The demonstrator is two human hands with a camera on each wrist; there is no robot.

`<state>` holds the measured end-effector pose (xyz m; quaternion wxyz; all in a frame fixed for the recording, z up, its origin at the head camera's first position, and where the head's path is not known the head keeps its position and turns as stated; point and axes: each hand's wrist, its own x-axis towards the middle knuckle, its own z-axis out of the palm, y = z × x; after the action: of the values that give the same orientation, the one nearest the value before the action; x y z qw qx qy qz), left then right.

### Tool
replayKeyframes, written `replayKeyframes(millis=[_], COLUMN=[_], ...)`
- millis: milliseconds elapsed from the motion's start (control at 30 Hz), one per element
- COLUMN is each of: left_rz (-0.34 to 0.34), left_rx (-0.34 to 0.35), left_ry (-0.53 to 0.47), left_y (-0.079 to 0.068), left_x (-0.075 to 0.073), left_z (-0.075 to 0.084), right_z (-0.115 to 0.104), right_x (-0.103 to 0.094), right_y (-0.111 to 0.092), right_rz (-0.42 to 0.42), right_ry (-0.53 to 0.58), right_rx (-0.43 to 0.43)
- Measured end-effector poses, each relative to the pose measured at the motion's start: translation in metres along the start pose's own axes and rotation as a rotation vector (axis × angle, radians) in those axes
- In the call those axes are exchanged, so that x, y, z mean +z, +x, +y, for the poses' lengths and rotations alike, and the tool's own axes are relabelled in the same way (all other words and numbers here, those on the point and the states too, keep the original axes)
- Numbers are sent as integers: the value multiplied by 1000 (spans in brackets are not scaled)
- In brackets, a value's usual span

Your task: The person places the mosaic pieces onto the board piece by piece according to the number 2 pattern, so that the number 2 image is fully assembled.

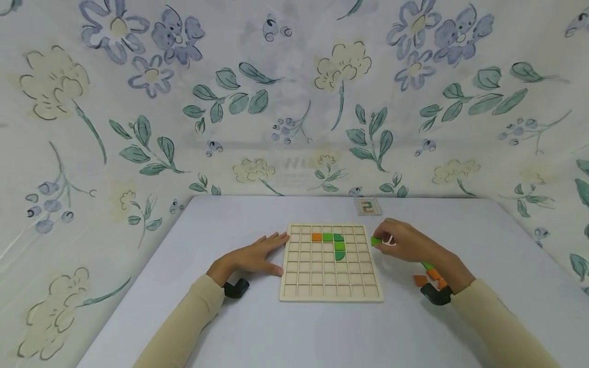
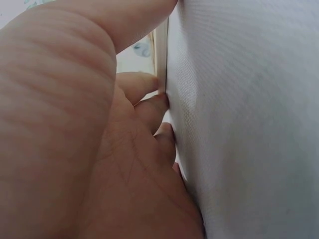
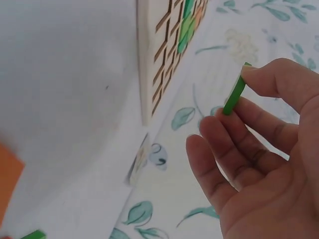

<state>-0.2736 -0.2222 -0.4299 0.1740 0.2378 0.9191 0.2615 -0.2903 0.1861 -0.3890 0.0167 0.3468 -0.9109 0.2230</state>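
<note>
A square wooden grid board lies on the white table. Several tiles sit in its upper cells: an orange square, green squares and dark green rounded pieces. My left hand rests flat on the table, fingers spread, thumb and fingertips touching the board's left edge. In the left wrist view its palm faces the camera beside the tabletop. Just off the board's right edge, my right hand pinches a green tile between thumb and fingers, raised above the table.
Loose orange tiles and a green one lie under and beside the right wrist. A small pattern card lies at the table's far edge. Behind the table hangs a flowered cloth.
</note>
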Motion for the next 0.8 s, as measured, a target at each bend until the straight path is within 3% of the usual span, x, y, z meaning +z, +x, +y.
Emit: replayKeyframes(millis=[167,800], left_rz=[3,0], left_rx=[-9,-7], left_ry=[7,29], left_y=[1,2], left_x=[2,0], left_z=[0,0], right_z=[-7,-30], right_x=[5,20], right_y=[10,43], right_rz=[-6,-131], right_ry=[5,57], right_rx=[-51,-29])
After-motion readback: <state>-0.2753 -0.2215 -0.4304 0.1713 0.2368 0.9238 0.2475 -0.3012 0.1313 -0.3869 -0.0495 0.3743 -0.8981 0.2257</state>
